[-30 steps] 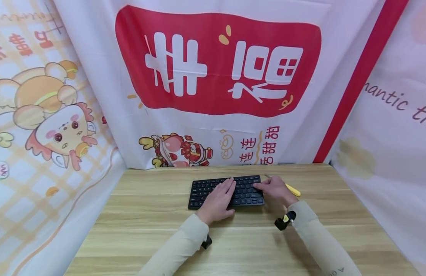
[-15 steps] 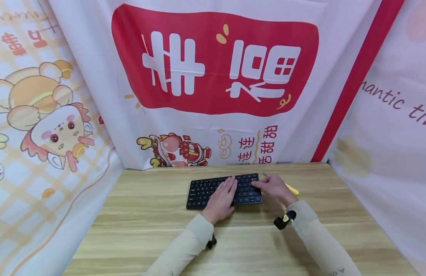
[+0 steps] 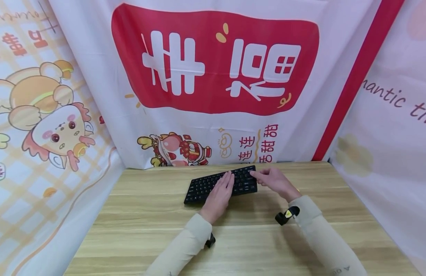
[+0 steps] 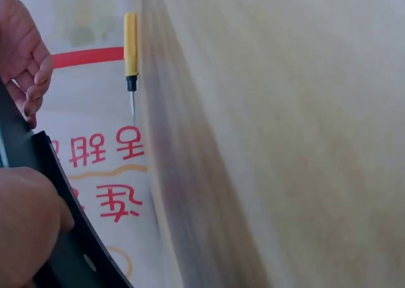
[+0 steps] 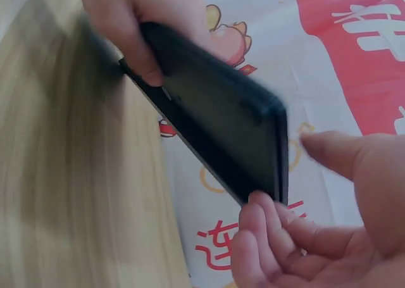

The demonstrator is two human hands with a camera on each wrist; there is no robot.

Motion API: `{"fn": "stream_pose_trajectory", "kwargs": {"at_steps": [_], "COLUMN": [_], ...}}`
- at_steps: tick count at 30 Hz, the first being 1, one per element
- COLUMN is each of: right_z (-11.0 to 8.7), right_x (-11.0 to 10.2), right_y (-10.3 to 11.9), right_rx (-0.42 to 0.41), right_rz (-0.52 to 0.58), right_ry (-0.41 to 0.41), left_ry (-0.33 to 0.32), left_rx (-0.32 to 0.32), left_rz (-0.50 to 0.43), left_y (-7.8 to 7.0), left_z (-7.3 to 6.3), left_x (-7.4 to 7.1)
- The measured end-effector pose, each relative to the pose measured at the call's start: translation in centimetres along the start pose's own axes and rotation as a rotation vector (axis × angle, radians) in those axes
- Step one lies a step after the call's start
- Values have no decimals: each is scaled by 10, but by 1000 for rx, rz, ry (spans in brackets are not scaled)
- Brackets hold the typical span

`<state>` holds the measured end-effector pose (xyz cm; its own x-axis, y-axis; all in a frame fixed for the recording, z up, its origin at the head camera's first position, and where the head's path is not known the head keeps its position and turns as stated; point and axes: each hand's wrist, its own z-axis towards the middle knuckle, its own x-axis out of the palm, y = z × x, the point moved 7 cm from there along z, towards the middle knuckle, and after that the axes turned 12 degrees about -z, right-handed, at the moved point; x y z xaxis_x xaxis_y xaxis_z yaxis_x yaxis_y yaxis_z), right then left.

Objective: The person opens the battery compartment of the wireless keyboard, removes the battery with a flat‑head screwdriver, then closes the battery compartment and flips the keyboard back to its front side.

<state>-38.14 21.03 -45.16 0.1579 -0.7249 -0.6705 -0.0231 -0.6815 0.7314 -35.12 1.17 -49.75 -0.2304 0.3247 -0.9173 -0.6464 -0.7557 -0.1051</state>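
A slim black keyboard (image 3: pixel 245 184) is tilted over the wooden table, its right end raised higher than its left. Across its middle lies my left hand (image 3: pixel 217 197), fingers over the keys and thumb against the underside, as the right wrist view shows, so it grips the keyboard. My right hand (image 3: pixel 276 180) is at the keyboard's right end. In the right wrist view, that hand's fingertips (image 5: pixel 258 206) meet the lower corner while its thumb (image 5: pixel 332 150) stands apart from the keyboard. The keyboard's dark underside (image 5: pixel 212 126) faces that camera.
A screwdriver (image 4: pixel 130 47) with a yellow handle and metal shaft lies near the table's back edge; in the head view my right hand mostly hides it. Printed cloth (image 3: pixel 216 61) hangs behind the wooden table (image 3: pixel 147 230) and along both sides.
The keyboard has gone from lying flat to tilted, with its right end lifted. My right hand has risen with that end, and now covers most of the screwdriver in the head view.
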Motion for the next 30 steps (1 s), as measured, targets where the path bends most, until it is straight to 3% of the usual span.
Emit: {"fn": "stream_pose_trajectory", "kwargs": {"at_steps": [8, 14, 18, 22, 26, 30], "right_z": [3, 8, 12, 14, 17, 21], "right_x": [-4, 10, 24, 38, 53, 72], "right_y": [11, 8, 2, -2, -7, -14], "right_rx": [-71, -105, -101, -104, -96, -55], "right_rz": [139, 122, 123, 172, 214, 253], "right_ry": [46, 80, 100, 108, 116, 128], "left_ry": [-186, -319, -434, -554, -652, -702], "left_rx": [16, 5, -28, -157, -382, -603], "left_rz": [-249, -439, -618, -841, -1034, -1244], "left_y": [18, 36, 50, 68, 85, 93], "left_z": [8, 17, 22, 21, 16, 6], "left_x": [-33, -62, -78, -86, -82, -70]}}
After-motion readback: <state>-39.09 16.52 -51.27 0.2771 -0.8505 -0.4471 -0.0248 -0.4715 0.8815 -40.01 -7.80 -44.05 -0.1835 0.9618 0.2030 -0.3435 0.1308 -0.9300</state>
